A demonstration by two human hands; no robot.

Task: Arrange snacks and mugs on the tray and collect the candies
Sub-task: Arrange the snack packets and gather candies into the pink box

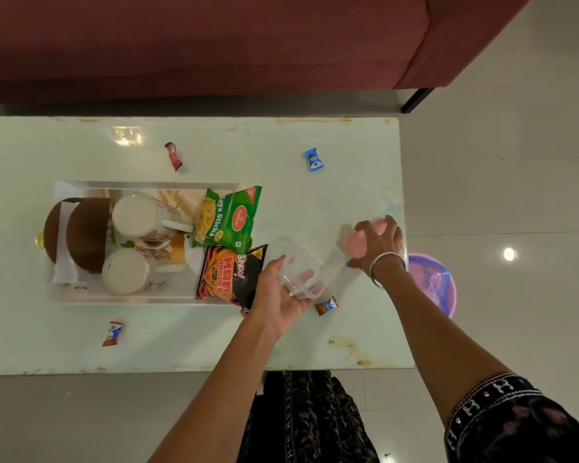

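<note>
Head view, left to right: a candy (112,333) lies near the table's (365,182) near edge, its long axis running near to far. On the tray (141,297) stand two white mugs (135,214), with a green snack packet (229,219) and a black one (231,277) tilted at its right end. A red candy (174,156) and a blue candy (313,159) lie far. The left hand (281,297) grasps a clear box (303,270); a candy (327,305) lies beside it. The right hand (378,243) curls its fingers over a pink lid (360,242).
</note>
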